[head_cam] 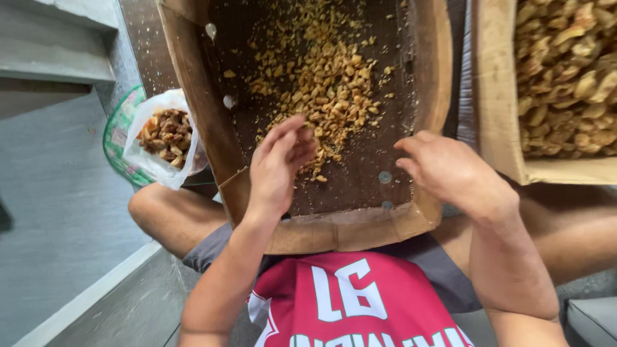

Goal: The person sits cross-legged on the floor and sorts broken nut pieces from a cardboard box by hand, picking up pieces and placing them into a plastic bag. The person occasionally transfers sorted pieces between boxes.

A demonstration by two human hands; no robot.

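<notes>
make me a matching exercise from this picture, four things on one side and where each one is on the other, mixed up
Things:
1. left hand
2. right hand
3. white plastic bag of dark pieces
4. second cardboard box heaped with pale pieces

Places:
A. far right of the view, beside the tray
B. left of the tray, resting in a green basket
C. fingers pinched together at the scattered pieces in the cardboard tray
D. over the tray's right side, near its wall

Pairs: 1-C, 2-D, 3-B, 4-A
</notes>
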